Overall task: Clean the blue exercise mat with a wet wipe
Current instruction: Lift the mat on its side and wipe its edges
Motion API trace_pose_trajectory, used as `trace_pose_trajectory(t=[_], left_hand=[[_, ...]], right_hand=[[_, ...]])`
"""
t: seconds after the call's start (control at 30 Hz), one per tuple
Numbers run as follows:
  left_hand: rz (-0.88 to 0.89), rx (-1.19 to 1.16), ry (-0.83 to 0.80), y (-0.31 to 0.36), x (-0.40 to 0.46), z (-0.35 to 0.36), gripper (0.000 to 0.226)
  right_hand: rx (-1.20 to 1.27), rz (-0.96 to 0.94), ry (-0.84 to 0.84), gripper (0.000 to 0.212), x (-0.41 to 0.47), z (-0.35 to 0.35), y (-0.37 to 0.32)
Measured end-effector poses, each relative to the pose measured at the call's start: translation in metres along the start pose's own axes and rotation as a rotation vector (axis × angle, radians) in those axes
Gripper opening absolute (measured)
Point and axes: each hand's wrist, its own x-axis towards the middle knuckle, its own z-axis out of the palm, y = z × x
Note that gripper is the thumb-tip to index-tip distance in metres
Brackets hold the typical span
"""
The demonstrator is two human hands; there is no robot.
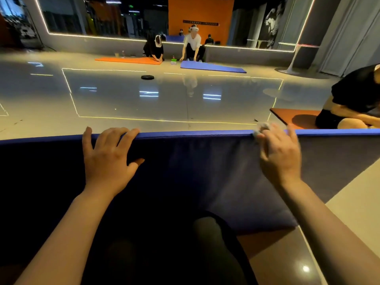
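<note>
The blue exercise mat [195,165] stands lifted in front of me, its top edge running across the view. My left hand [107,159] grips that top edge left of centre, fingers over the far side and thumb on the near face. My right hand [279,155] holds the edge further right, with a crumpled white wet wipe [262,128] bunched under its fingers against the mat's rim. This hand looks blurred. The mat's lower part is in dark shadow over my knees.
A glossy grey floor [164,99] stretches ahead to a mirror wall [144,17]. A person in black [357,99] sits on an orange mat [292,118] at the right. A black disc [147,77] lies mid-floor. Reflected people kneel on mats far ahead.
</note>
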Motion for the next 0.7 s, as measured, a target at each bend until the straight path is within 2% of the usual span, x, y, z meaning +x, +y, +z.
trace_pose_trajectory(t=[0.07, 0.13, 0.23, 0.37, 0.5, 0.6, 0.7], left_hand=[[0.007, -0.003, 0.0, 0.0, 0.0, 0.0, 0.076], [0.015, 0.006, -0.005, -0.001, -0.002, -0.001, 0.076], [0.017, 0.013, -0.022, -0.004, -0.004, -0.004, 0.078], [0.01, 0.015, -0.031, -0.005, -0.003, -0.009, 0.076], [0.022, 0.015, 0.004, -0.004, -0.01, -0.01, 0.073], [0.019, -0.015, 0.002, 0.0, -0.012, -0.01, 0.074], [0.008, -0.032, -0.016, 0.004, -0.014, -0.011, 0.073]], right_hand=[[0.129, -0.071, 0.061, 0.027, 0.003, 0.021, -0.055], [0.258, -0.153, 0.06, 0.034, 0.005, 0.035, -0.118], [0.243, -0.283, 0.073, 0.039, 0.005, 0.043, -0.164], [0.011, -0.346, 0.113, 0.037, 0.017, 0.04, -0.096], [-0.204, -0.17, 0.03, 0.037, 0.012, 0.012, 0.012], [-0.191, -0.001, 0.008, 0.036, 0.009, -0.008, 0.051], [-0.035, 0.054, 0.046, 0.029, 0.01, 0.004, 0.025]])
